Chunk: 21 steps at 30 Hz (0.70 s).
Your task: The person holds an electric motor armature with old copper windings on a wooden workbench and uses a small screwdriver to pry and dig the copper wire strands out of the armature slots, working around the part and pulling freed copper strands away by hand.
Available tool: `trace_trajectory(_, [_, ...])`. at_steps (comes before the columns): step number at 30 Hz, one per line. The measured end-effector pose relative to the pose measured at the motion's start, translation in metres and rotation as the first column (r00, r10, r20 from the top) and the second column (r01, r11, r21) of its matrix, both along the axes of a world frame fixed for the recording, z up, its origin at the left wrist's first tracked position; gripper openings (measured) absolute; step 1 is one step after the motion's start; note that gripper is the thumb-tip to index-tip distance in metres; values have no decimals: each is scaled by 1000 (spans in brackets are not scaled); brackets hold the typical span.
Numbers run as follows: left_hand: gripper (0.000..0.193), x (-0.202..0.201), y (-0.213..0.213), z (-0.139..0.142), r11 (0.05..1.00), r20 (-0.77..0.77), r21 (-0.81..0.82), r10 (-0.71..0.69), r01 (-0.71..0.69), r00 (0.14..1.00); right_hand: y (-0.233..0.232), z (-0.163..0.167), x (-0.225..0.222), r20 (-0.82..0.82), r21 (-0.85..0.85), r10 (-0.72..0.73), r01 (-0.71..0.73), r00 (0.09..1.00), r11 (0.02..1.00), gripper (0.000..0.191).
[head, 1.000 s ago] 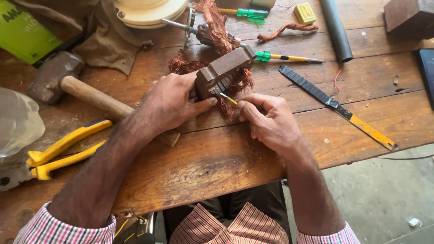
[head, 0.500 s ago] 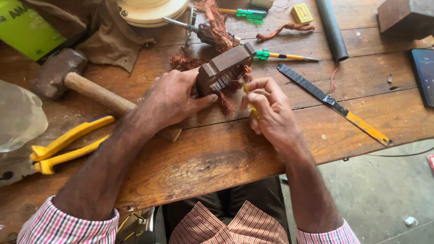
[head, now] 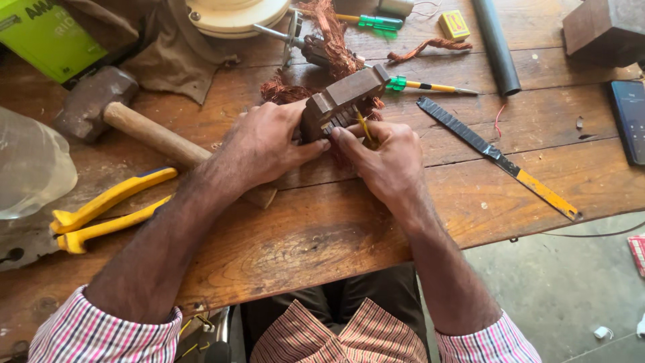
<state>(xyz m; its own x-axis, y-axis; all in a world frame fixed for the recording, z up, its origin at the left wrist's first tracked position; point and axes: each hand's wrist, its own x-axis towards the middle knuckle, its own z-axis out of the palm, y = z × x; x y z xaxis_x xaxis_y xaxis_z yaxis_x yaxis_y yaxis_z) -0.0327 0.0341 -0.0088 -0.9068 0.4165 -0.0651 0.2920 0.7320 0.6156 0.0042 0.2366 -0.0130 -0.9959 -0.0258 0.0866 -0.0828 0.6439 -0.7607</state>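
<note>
Motor core [head: 342, 101], mid-worktop, looks heavy, rigid; my left hand [head: 265, 144] clamps its block, right hand [head: 386, 161] pinches a yellow stick [head: 363, 126].

The 2 hands meet in the middle of the frame, on the surface [head: 322, 235]. The left hand [head: 265, 144] and right hand [head: 383, 158] touch the metal block [head: 342, 97] between them. Wire coils [head: 332, 33] lie behind the block. The hammer [head: 127, 117] lies left of the hands, with the pliers [head: 101, 215] below it. The blade [head: 497, 158] lies to the right. The pipe [head: 497, 47] is at the upper right.
</note>
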Motion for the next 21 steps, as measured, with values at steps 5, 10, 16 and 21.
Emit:
trace_trajectory(5, [42, 1, 1, 0, 1000, -22, -4, -7, 6, 1000, 3, -7, -9, 134, -219, 28, 2, 991, 976, 22])
trace_trajectory(10, [44, 2, 2, 1, 1000, -37, 8, 1, 0, 999, 4, -13, -8, 70, -168, -22, 33, 997, 985, 24])
trace_trajectory(16, [43, 2, 1, 0, 1000, -29, -16, -2, 2, 1000, 0, -16, 4, -120, -76, -36, 27, 992, 997, 25])
trace_trajectory(21, [42, 2, 1, 2, 1000, -4, -20, -8, 7, 1000, -1, -11, 4, 4, -140, -50, 50, 999, 989, 29])
